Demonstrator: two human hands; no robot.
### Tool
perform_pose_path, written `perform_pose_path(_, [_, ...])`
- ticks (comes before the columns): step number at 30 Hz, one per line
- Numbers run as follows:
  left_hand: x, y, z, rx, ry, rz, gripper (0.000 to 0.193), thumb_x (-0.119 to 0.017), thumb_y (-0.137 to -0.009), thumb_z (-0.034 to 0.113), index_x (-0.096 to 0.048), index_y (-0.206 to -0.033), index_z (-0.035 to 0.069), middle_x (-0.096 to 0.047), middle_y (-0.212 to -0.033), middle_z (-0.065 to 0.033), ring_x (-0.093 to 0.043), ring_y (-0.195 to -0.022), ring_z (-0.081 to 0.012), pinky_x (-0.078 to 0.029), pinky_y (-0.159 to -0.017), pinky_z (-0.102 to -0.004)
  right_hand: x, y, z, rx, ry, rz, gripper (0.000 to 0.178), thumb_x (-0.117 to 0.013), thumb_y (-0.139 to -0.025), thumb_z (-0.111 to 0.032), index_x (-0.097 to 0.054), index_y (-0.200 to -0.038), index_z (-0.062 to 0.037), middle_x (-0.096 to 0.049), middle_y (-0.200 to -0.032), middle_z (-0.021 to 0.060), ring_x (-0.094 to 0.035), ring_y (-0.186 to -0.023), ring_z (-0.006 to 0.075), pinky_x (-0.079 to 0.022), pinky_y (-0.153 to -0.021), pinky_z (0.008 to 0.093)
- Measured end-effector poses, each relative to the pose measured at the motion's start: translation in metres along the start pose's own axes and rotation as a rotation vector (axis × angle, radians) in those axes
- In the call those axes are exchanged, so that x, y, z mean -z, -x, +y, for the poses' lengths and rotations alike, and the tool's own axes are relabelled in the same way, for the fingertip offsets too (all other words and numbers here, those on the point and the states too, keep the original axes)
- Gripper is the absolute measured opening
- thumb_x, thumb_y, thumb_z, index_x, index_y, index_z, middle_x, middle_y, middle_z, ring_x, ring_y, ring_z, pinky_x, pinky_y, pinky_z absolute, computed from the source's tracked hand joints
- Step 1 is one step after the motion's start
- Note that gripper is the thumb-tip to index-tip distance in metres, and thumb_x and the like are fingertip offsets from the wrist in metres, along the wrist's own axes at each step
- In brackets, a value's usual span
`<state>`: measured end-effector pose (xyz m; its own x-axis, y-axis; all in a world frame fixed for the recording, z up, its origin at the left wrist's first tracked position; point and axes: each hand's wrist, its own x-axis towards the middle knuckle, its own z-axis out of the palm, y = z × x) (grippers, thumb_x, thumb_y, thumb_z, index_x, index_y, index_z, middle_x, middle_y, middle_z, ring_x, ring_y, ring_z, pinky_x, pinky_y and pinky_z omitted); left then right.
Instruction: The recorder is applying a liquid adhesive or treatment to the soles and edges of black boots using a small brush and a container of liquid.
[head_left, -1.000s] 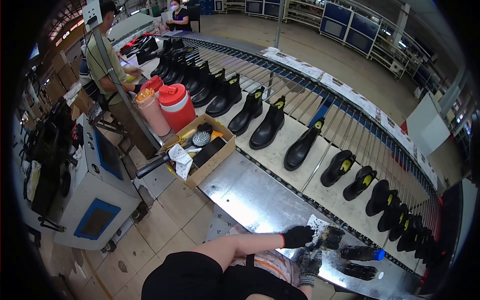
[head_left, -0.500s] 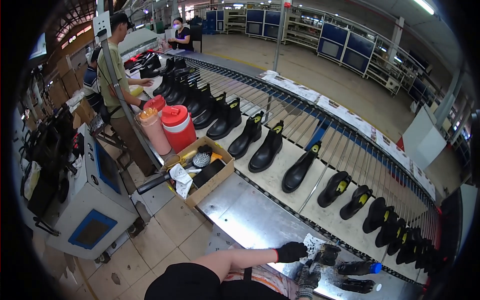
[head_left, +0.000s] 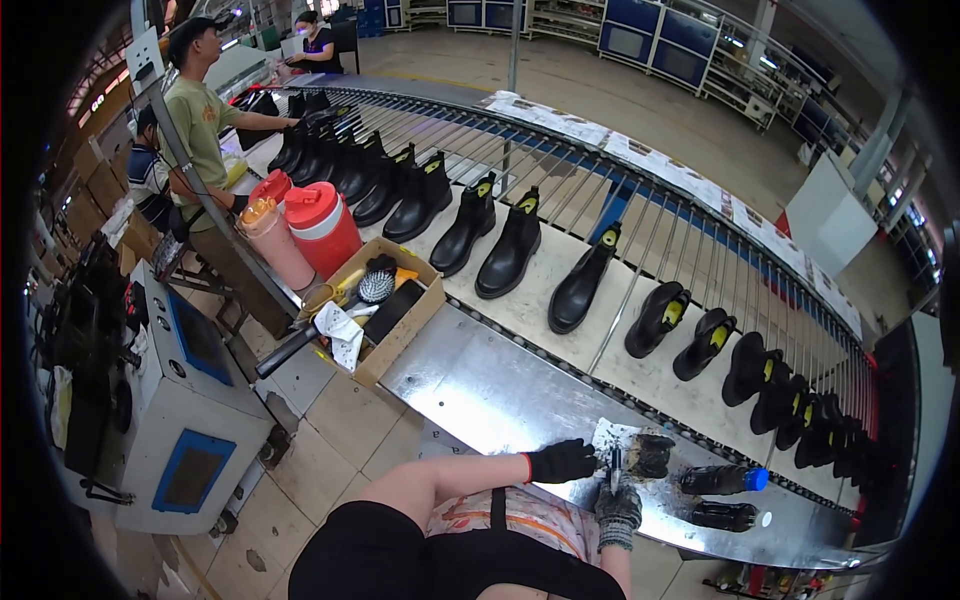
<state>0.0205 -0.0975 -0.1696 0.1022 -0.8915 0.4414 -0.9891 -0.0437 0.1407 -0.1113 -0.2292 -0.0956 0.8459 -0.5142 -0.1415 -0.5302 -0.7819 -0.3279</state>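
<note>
My right hand (head_left: pixel 619 508), in a grey knitted glove, is closed around a slim dark tool with a pale section (head_left: pixel 616 462), held upright; its exact kind is unclear. Just left of it is my left hand (head_left: pixel 562 462) in a black glove, fingers reaching toward the tool, with nothing visible in them. Beyond both hands lie a stained white sheet (head_left: pixel 606 434) and a blackened, rag-like lump (head_left: pixel 653 456). To their right, a dark bottle with a blue cap (head_left: pixel 718 480) and another with a white cap (head_left: pixel 724 515) lie on the metal table (head_left: pixel 480 372).
Black ankle boots (head_left: pixel 508 250) stand in a row along the conveyor (head_left: pixel 600 345). At left are a cardboard box (head_left: pixel 408 335) of tools with a hairbrush, a red jug (head_left: pixel 322 230) and a pink bottle (head_left: pixel 280 250). A co-worker (head_left: pixel 205 130) stands behind them by the boots.
My right hand has come further into view, with the slim tool now showing upright in it. My left hand is close beside it. The view has shifted; the co-worker's arm reaches further toward the boots.
</note>
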Motion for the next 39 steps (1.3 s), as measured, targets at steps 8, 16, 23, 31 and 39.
perform_pose_path(8, [-0.028,-0.001,0.002,0.383,0.607,-0.116,0.028,-0.048,-0.093,0.03,-0.062,-0.109,0.012,-0.063,-0.1,-0.0123,-0.06,-0.092,-0.0283,-0.048,-0.077,-0.0399,-0.064,-0.014,0.076,-0.113,-0.662,-0.114,0.039,-0.06,-0.08,-0.04,-0.062,-0.098,-0.0063,-0.062,-0.095,0.0186,-0.058,-0.089,0.0346,-0.045,-0.077,0.0426])
perform_pose_path(16, [-0.001,-0.006,-0.024,0.237,-0.018,-0.081,0.016,-0.066,-0.071,0.021,-0.061,-0.086,0.015,-0.057,-0.078,-0.0022,-0.055,-0.078,-0.0213,-0.05,-0.056,-0.0342,-0.012,-0.023,0.001,0.089,-0.458,0.265,0.042,-0.068,-0.08,-0.031,-0.059,-0.104,0.0019,-0.062,-0.1,0.0216,-0.059,-0.096,0.0364,-0.047,-0.082,0.0407])
perform_pose_path(23, [0.014,0.001,-0.005,0.259,0.111,-0.092,0.02,-0.07,-0.066,0.02,-0.063,-0.084,0.016,-0.055,-0.089,-0.0029,-0.053,-0.09,-0.0229,-0.05,-0.067,-0.0346,-0.009,-0.017,-0.002,0.043,-0.556,0.105,0.028,-0.065,-0.08,-0.02,-0.058,-0.099,-0.0002,-0.062,-0.093,0.0161,-0.06,-0.088,0.0309,-0.047,-0.079,0.037])
perform_pose_path(31, [0.01,-0.018,-0.013,0.371,0.08,-0.141,0.018,-0.068,-0.068,0.022,-0.059,-0.082,0.014,-0.054,-0.088,-0.0059,-0.054,-0.09,-0.0246,-0.05,-0.065,-0.0368,-0.022,-0.033,0.014,-0.122,-0.62,0.133,0.043,-0.067,-0.081,-0.026,-0.054,-0.112,-0.0002,-0.061,-0.104,0.0149,-0.057,-0.098,0.0257,-0.044,-0.088,0.0334])
perform_pose_path(39, [-0.034,0.041,-0.029,0.46,0.153,0.008,0.035,-0.068,-0.071,0.026,-0.063,-0.104,0.015,-0.06,-0.111,-0.0101,-0.057,-0.102,-0.0288,-0.048,-0.083,-0.0412,-0.033,-0.032,-0.008,0.233,-0.535,0.282,0.023,-0.064,-0.081,-0.024,-0.052,-0.08,-0.0048,-0.05,-0.073,0.0122,-0.051,-0.071,0.0282,-0.041,-0.067,0.0402])
